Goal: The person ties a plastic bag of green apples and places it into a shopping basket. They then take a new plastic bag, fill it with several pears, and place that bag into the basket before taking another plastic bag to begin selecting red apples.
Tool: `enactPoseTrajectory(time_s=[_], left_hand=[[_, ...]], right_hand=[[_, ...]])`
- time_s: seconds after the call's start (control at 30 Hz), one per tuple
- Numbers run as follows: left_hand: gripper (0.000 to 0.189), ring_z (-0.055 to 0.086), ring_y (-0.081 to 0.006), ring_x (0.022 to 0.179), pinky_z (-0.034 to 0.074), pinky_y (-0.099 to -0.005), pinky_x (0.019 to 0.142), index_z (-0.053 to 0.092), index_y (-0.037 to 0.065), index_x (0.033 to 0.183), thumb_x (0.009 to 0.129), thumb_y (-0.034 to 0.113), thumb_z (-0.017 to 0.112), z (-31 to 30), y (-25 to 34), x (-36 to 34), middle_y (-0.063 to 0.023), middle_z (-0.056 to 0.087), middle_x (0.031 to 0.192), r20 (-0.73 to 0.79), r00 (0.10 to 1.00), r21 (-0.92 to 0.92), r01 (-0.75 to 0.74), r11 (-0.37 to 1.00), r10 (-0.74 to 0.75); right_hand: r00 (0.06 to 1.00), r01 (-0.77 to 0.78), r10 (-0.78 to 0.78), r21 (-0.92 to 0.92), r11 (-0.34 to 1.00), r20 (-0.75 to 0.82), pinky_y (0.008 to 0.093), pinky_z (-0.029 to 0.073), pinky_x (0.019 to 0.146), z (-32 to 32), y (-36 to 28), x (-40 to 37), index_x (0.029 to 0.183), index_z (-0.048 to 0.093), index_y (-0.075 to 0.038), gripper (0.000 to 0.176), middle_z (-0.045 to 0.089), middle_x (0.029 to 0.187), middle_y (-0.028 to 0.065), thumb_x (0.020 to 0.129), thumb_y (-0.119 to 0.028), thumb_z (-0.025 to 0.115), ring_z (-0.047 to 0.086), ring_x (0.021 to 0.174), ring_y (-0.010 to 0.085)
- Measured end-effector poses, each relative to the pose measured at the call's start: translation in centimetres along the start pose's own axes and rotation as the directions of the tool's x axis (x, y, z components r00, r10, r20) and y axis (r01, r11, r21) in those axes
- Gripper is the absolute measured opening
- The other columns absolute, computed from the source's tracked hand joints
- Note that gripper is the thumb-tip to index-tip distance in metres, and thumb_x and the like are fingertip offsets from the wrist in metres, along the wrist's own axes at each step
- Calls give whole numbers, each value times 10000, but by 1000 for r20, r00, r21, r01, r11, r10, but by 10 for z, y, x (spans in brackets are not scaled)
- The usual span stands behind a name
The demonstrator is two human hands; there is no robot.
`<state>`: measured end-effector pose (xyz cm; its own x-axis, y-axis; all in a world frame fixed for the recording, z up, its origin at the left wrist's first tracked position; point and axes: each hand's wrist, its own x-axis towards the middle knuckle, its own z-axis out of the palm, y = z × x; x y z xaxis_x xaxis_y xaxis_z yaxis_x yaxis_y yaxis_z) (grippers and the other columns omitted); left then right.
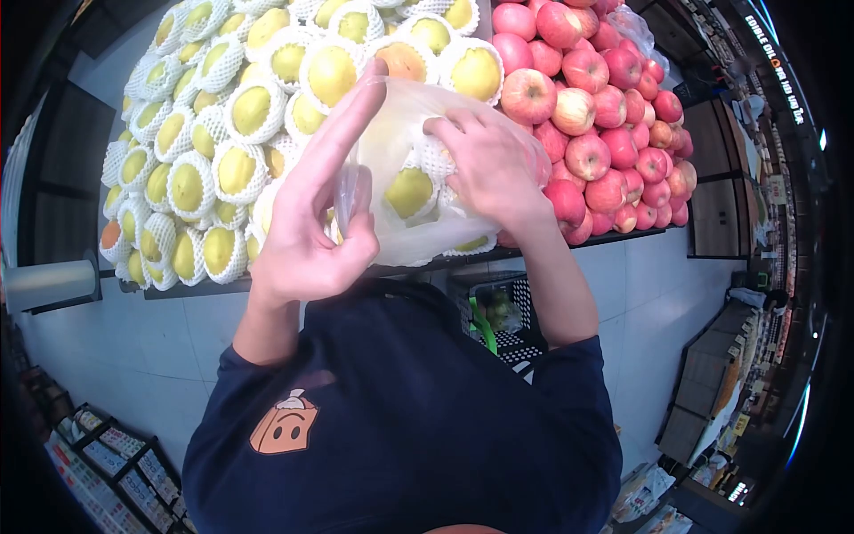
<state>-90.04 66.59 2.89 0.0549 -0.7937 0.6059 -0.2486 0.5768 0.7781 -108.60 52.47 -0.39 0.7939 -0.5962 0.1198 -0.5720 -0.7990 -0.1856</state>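
A clear plastic bag [418, 242] hangs between my hands in front of the fruit display. My left hand [307, 222] grips the bag's left edge near the thumb, its index finger stretched upward along the opening. At the bag's right side is my right hand [489, 169], fingers curled over a white foam net [436, 161]; most of what they hold is hidden. A yellow-green fruit [409, 193] in a foam net shows just below those fingertips, among the bag's folds.
Yellow-green fruits in foam nets [236, 169] are piled on the left of the stand, red apples [587, 151] on the right. Below the stand's front edge, a dark basket [527, 313] holds bagged green produce. A plastic bag roll [53, 285] lies at far left.
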Motion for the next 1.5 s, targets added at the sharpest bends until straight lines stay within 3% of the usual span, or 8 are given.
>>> enactPoseTrajectory(time_s=[0.3, 0.53, 0.67, 0.9, 1.13, 1.23, 1.33, 1.5], left_hand=[[950, 265, -237, 1483, 311, -362, 1147, 198, -25, 1562, 696, -57, 589, -13, -12, -27, -184, 271, 1603, 86, 946, 159, 297, 942, -313], [712, 600, -80, 755, 457, -190, 580, 470, 38, 1423, 747, -32, 684, -15, -30, -45, -146, 329, 1586, 49, 874, 165, 471, 867, -484], [567, 630, -82, 829, 486, -197, 617, 570, 35, 1294, 760, 30, 757, -42, -45, -48, -160, 508, 1423, -160, 910, -22, 384, 923, -382], [905, 445, -379, 1319, 408, -503, 1077, 416, 147, 1448, 654, 176, 850, -54, -84, 23, -181, 497, 1404, -135, 991, 841, 127, 527, -23], [1041, 390, -385, 1371, 276, -518, 1177, 390, 160, 1471, 562, 261, 885, -50, -99, 56, -163, 488, 1407, -44, 975, 961, 101, 257, -219], [992, 448, -344, 1335, 337, -485, 1145, 412, 122, 1448, 588, 274, 882, -54, -86, 42, -135, 519, 1373, -109, 983, 852, 170, 496, -149], [915, 530, -294, 1248, 423, -445, 1071, 432, 84, 1424, 676, 426, 833, -55, -75, 5, -131, 521, 1372, -314, 911, 110, 316, 942, -269], [884, 587, -329, 1160, 567, -468, 757, 387, 78, 1459, 815, 634, 625, -60, -62, -72, -175, 516, 1363, -186, 871, -840, 98, 533, -454]], right_hand=[[986, -20, 42, 136, 990, -164, 450, 394, 1087, -24, 0, -41, 1396, 480, -94, 739, 473, 1411, 215, 713, -109, 762, 444, 1332, 352], [981, -44, 78, 189, 981, -179, 440, 374, 1112, -13, -12, -53, 1334, 523, 0, 655, 482, 1423, 230, 746, -130, 782, 437, 1351, 377], [942, 75, 67, 403, 912, -328, 408, 481, 955, -16, -36, -74, 1180, 635, -1, 432, 651, 1179, 189, 764, -27, 748, 612, 1132, 346], [846, 333, 53, 605, 723, -530, 331, 528, 627, 15, -66, -82, 977, 703, -26, 250, 709, 860, 103, 743, 60, 706, 679, 707, 247], [825, 397, 36, 624, 673, -563, 313, 519, 577, 20, -79, -85, 931, 703, -20, 217, 701, 781, 99, 733, 68, 714, 674, 636, 239], [840, 420, 2, 652, 631, -543, 288, 529, 583, 16, -87, -89, 926, 704, -3, 202, 713, 776, 102, 744, 85, 705, 689, 632, 223], [898, 391, -24, 769, 506, -440, 282, 539, 599, 19, -99, -87, 951, 709, 4, 213, 713, 777, 95, 751, 76, 711, 691, 645, 208], [997, -3, -76, 951, 309, 28, 253, 551, 728, 33, -114, -72, 1408, 481, 39, 568, 648, 1225, 173, 874, 8, 672, 692, 886, 153]])
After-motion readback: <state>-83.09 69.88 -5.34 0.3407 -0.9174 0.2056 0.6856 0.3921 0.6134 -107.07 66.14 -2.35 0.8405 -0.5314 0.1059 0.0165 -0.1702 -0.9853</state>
